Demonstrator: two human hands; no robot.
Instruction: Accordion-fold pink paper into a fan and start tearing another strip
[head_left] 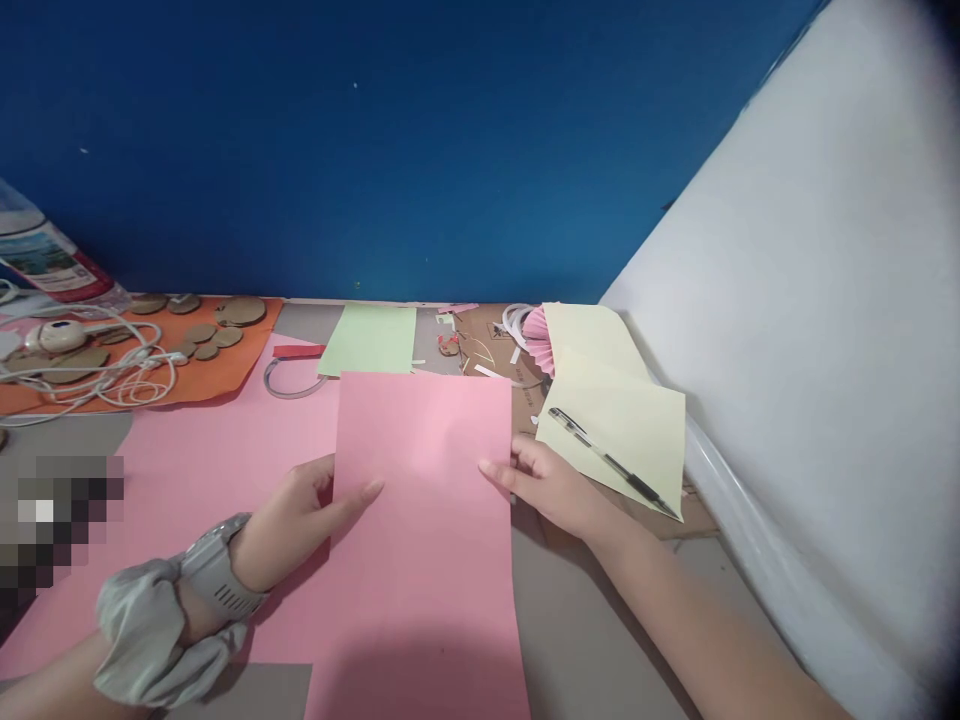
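Between both hands is a sheet of pink paper (427, 560), raised a little at its far end. My left hand (300, 520) grips its left edge, thumb on top and fingers hidden behind; a grey watch and a scrunchie are on that wrist. On the right edge, my right hand (544, 485) pinches the sheet, thumb over the front and fingers curled behind. A larger pink sheet (202, 470) lies flat on the table under my left arm. Close to my right hand, a black pen (615, 460) rests on pale yellow paper (660, 425).
Orange paper (247, 345) at the left carries brown cardboard pieces (241, 311) and white earphones (146, 360). A bottle (56, 255) stands behind them. Toward the blue wall are green paper (367, 340), paper scraps, and a pink pleated paper piece (538, 340). A white wall bounds the right side.
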